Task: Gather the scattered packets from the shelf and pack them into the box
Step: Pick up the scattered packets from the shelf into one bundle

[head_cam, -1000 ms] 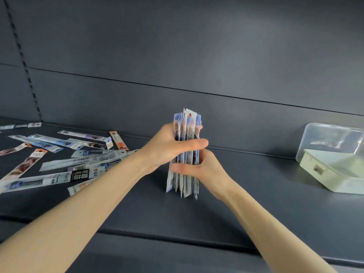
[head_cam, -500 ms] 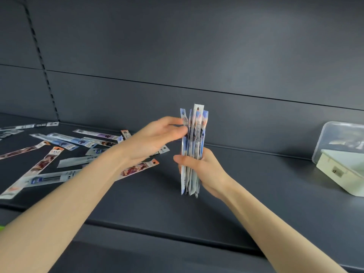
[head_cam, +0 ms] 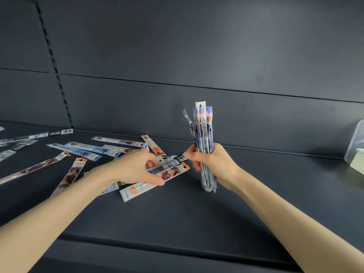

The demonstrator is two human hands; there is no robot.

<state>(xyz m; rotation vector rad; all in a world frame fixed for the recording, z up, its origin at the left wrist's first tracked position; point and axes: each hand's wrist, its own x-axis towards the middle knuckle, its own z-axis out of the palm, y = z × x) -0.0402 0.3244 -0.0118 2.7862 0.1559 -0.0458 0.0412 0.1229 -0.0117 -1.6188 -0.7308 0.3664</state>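
On the dark grey metal shelf [head_cam: 177,213], a long white-and-orange plastic packet [head_cam: 137,191] is pinched between the thumb and curled fingers of the left hand [head_cam: 136,170]. Just to its right, an upright bundle of slim blue-and-white packets [head_cam: 203,131] is gripped in the curled right hand [head_cam: 214,166]. Farther back on the left, loose flat packets [head_cam: 94,150] are scattered over the shelf, and a pale box [head_cam: 357,163] is cut off at the right edge.

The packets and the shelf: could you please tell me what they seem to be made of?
The packets look like thin glossy printed plastic film: they bend and catch light. The shelf is probably painted metal, matte dark grey, with a smooth even surface.
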